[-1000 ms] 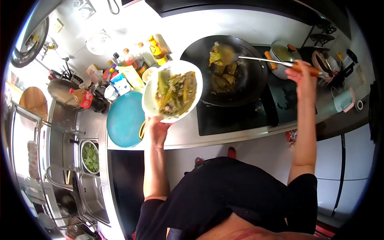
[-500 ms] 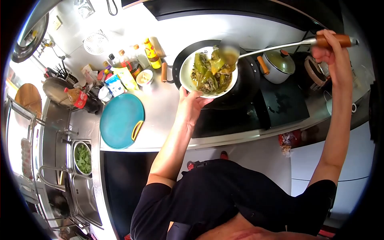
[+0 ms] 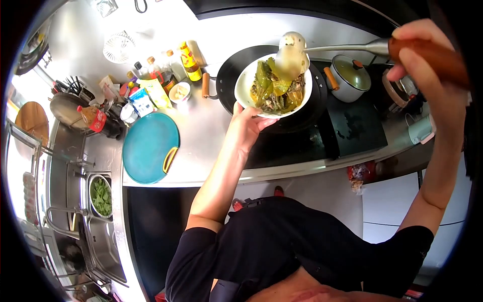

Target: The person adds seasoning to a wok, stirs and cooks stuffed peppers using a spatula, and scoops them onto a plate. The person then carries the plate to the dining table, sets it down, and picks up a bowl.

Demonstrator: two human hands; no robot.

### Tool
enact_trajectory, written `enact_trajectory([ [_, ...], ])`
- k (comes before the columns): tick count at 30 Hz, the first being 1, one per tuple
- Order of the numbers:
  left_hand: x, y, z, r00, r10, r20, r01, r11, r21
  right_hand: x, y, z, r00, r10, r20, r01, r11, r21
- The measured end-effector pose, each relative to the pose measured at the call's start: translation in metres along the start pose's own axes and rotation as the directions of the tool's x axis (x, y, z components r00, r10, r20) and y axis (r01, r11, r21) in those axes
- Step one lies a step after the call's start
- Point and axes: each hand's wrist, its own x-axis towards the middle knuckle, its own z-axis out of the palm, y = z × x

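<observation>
A white bowl (image 3: 243, 89) of cooked green peppers with dark bits (image 3: 274, 86) is held above the black wok (image 3: 229, 65). My left hand (image 3: 249, 126) grips it from below at its near rim, with the thumb on the edge. My right hand (image 3: 425, 60) is closed around the brown wooden handle of a metal ladle (image 3: 347, 48). The ladle's rounded head, blurred in part, is at the far right side of the bowl, over the food. Whether it touches the peppers I cannot tell.
Right of the wok stands a lidded pot (image 3: 351, 80) with a wooden handle. A teal cutting board (image 3: 151, 146) lies on the left counter, near sauce bottles (image 3: 188, 63), a small bowl (image 3: 179, 93) and a cola bottle (image 3: 98, 121). Leafy greens (image 3: 102, 196) sit in the sink.
The bowl has moved slightly right. My right hand has come up and closer to the camera, and the ladle's head has turned and lifted at the bowl's far edge.
</observation>
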Motion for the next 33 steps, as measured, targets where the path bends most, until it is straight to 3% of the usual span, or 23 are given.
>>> enact_trajectory([
  [6, -0.003, 0.009, -0.003, 0.999, 0.018, 0.029, -0.018, 1.000, 0.003, -0.015, -0.010, -0.003, 0.919, -0.367, 0.144, 0.360, 0.930, 0.073],
  [9, -0.007, 0.016, -0.009, 0.999, 0.051, 0.015, -0.052, 0.998, 0.028, -0.022, -0.012, 0.001, 0.917, -0.372, 0.142, 0.360, 0.927, 0.104],
  [11, -0.012, 0.021, -0.011, 0.997, 0.080, -0.004, -0.080, 0.996, 0.038, -0.031, 0.005, 0.001, 0.939, -0.342, 0.042, 0.334, 0.933, 0.132],
  [13, -0.020, 0.028, -0.015, 0.997, 0.076, -0.028, -0.074, 0.996, 0.045, -0.037, 0.030, 0.009, 0.971, -0.214, -0.110, 0.228, 0.964, 0.135],
  [15, -0.032, 0.036, -0.013, 0.991, 0.129, -0.033, -0.127, 0.990, 0.063, -0.047, 0.060, 0.022, 0.959, 0.033, -0.281, 0.026, 0.979, 0.203],
  [16, -0.036, 0.036, -0.026, 0.991, 0.122, -0.062, -0.120, 0.992, 0.040, -0.048, 0.081, 0.028, 0.952, 0.184, -0.247, -0.056, 0.892, 0.449],
  [18, -0.053, 0.046, -0.027, 0.978, 0.197, -0.067, -0.188, 0.974, 0.126, -0.050, 0.117, 0.046, 0.923, 0.307, -0.231, -0.063, 0.714, 0.697],
  [23, -0.115, 0.059, -0.054, 0.920, 0.290, -0.263, -0.245, 0.950, 0.192, -0.067, 0.158, 0.100, 0.855, 0.481, -0.196, -0.028, 0.420, 0.907],
  [29, -0.178, 0.031, -0.119, 0.776, 0.354, -0.521, -0.272, 0.934, 0.231, -0.056, 0.156, 0.182, 0.924, 0.367, -0.105, -0.162, 0.625, 0.764],
  [30, -0.184, 0.019, -0.139, 0.760, 0.350, -0.548, -0.254, 0.936, 0.246, -0.052, 0.154, 0.190, 0.952, 0.284, -0.117, -0.130, 0.718, 0.684],
  [32, -0.190, -0.004, -0.164, 0.764, 0.327, -0.556, -0.257, 0.945, 0.202, -0.040, 0.160, 0.211, 0.971, -0.032, -0.236, 0.122, 0.919, 0.376],
  [33, -0.192, -0.015, -0.173, 0.751, 0.301, -0.588, -0.250, 0.953, 0.169, -0.036, 0.160, 0.219, 0.976, -0.054, -0.211, 0.133, 0.915, 0.381],
])
